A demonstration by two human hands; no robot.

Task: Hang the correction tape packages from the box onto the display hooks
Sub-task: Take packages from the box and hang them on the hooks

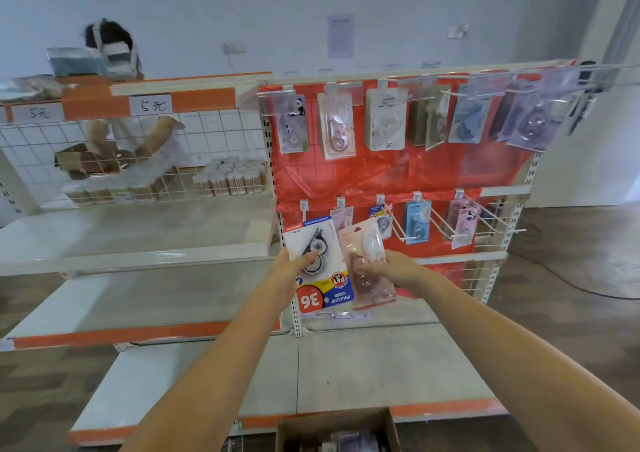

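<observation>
My left hand (289, 273) grips a white correction tape package (320, 268) with a red "36" label, held upside down. Beside it, my right hand (391, 269) pinches a pink correction tape package (369, 261). Both packages are raised in front of the lower row of display hooks (394, 219) on the red panel. Several other packages hang on the upper hooks (388, 122) and the lower ones. The cardboard box (337, 431) stands open on the floor at the bottom edge, with more packages inside.
White shelves (138, 254) run along the left, with jars of sticks (232, 177) behind a wire grid. Another person (114, 53) works at a box behind that grid. Bare wire hooks (491, 219) jut out at the lower right. A cable lies on the floor to the right.
</observation>
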